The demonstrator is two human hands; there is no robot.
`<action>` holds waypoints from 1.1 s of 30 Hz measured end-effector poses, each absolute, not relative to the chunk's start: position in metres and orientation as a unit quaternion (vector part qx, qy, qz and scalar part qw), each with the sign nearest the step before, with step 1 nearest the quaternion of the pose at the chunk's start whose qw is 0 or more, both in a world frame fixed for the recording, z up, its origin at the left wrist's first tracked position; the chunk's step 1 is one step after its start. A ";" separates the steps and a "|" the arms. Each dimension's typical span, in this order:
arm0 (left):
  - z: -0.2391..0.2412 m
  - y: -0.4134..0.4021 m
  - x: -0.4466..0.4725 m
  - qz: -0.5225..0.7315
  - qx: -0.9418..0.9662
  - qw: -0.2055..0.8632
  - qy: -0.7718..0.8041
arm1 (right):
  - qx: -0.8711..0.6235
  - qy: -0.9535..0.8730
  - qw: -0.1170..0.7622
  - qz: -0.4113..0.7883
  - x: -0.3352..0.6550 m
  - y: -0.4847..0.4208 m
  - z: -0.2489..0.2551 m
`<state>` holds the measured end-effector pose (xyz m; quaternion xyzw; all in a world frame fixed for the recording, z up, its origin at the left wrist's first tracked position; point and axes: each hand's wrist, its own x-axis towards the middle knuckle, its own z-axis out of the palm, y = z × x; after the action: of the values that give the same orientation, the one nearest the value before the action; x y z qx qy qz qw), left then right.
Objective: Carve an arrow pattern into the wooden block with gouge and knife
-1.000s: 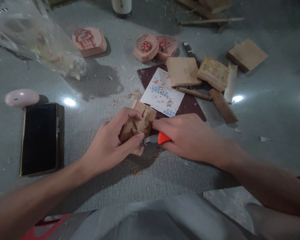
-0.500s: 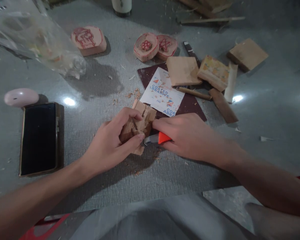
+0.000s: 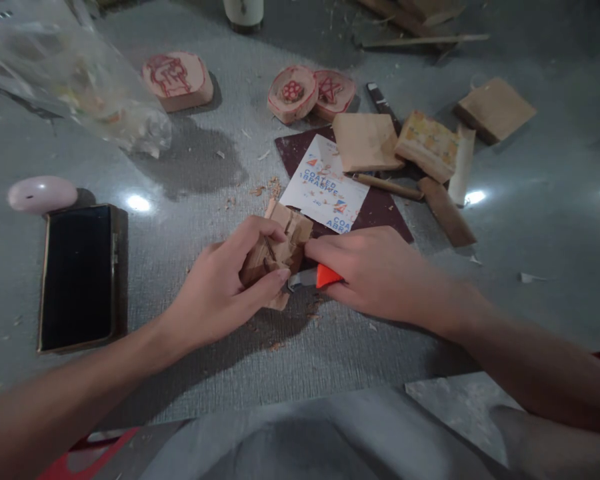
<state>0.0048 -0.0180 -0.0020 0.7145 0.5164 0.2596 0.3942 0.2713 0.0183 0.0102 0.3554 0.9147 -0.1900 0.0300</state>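
Note:
My left hand (image 3: 220, 287) is closed around a rough carved wooden block (image 3: 280, 243), thumb and fingers pinching it against the grey table (image 3: 180, 193). My right hand (image 3: 375, 270) is closed on an orange-handled cutter (image 3: 325, 275). Its metal blade end points left and meets the block's lower right side. Both hands touch the block near the table's middle. Small wood shavings (image 3: 270, 187) lie around them.
A dark phone (image 3: 80, 277) and a pink oval object (image 3: 43, 194) lie at left. A clear plastic bag (image 3: 80, 87) is at back left. Sandpaper sheets (image 3: 330, 187), drawn-on wood slices (image 3: 293, 93), flat wood blocks (image 3: 365, 141) and sticks (image 3: 445, 212) sit behind my hands.
Almost nothing differs; my left fingers have shifted slightly on the block, and both hands stay where they were.

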 end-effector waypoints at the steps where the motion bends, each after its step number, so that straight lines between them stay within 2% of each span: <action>1: -0.001 -0.018 0.005 0.260 0.714 0.394 0.517 | 0.356 0.915 0.029 -0.186 0.271 0.018 0.010; 6: -0.001 -0.018 0.005 0.255 0.714 0.388 0.525 | 0.365 0.918 0.012 -0.156 0.270 0.017 0.009; 18: -0.005 -0.020 0.004 0.281 0.714 0.373 0.521 | 0.356 0.913 0.058 -0.190 0.268 0.020 0.016; 33: -0.007 -0.021 0.004 0.290 0.726 0.359 0.510 | 0.350 0.920 0.024 -0.177 0.272 0.020 0.008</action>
<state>0.0040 -0.0205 -0.0068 0.7256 0.5100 0.2900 0.3595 0.2715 0.0204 0.0080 0.3497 0.9197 -0.1769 0.0244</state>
